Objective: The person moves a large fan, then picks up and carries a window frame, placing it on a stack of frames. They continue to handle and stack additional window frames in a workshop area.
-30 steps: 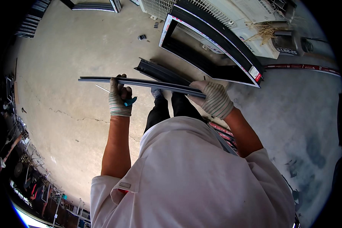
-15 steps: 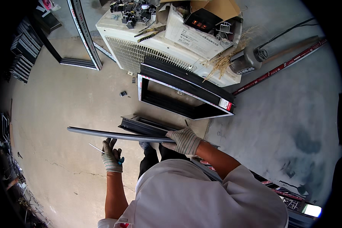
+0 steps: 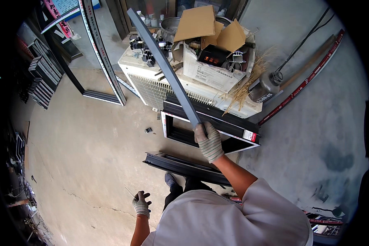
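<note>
My right hand (image 3: 209, 143), in a striped work glove, is closed around the lower end of a long dark grey metal profile (image 3: 165, 67). The profile slants up and to the left, its far end above the air-conditioner unit. Lower down, at my left side, my gloved left hand (image 3: 141, 206) is closed on a screwdriver, whose thin shaft (image 3: 129, 191) sticks out past the fingers. The palm hides most of its handle. A black frame section (image 3: 184, 167) lies in front of my feet, and beyond it black window frames (image 3: 174, 135) lean against the unit.
The white air-conditioner unit (image 3: 141, 84) carries an open carton (image 3: 207, 78), a metal pot (image 3: 170, 28) and a heap of black fittings. A tall frame (image 3: 100, 53) stands at left. A grey cylinder (image 3: 266, 86) and a red bar (image 3: 307, 82) lean at right.
My right hand has moved forward, swinging the profile from nearly level to steeply raised. My left hand has dropped lower, away from the profile, still with the screwdriver. The view has shifted.
</note>
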`<state>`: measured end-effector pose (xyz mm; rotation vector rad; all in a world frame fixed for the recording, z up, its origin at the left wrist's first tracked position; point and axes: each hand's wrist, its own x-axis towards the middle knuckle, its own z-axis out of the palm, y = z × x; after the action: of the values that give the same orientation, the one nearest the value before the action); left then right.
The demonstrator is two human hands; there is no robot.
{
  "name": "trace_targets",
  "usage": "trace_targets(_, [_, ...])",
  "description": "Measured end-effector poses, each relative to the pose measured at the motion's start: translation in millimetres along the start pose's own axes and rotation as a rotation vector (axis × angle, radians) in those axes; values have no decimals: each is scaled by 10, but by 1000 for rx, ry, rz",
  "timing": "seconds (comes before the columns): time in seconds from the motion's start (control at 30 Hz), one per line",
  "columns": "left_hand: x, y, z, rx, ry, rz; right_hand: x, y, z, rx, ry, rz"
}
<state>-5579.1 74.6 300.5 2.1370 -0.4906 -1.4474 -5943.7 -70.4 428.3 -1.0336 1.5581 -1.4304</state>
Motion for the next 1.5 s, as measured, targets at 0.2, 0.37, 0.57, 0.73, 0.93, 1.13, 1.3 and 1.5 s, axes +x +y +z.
trace_targets(0.2, [11, -544, -296, -45, 91, -69, 546, -271, 1, 377, 190, -20])
trace_targets(0.37, [-38, -705, -380, -40, 84, -122, 989, -591, -102, 568, 268, 21])
trace_targets(0.57, [-73, -737, -331, -2, 41, -112, 1331, -806, -529, 520, 311, 146])
trace_targets(0.73, [-149, -638, -217, 6, 22, -102, 1391, -599, -940, 481, 302, 52])
trace_targets(0.93, [-128, -670, -242, 73, 15, -131, 1116, -176, -1208, 634, 196, 138])
trace_targets(1.13, [-100, -638, -177, 90, 11, -122, 389, 900, -1317, 282, 300, 432])
trace_targets(1.3, [-71, -542, -104, 129, -9, -120, -265, 1887, -1172, 134, 250, 780])
trace_targets(1.5, [-4, -447, -53, 159, 2, -103, -488, 2395, -1127, 16, 252, 910])
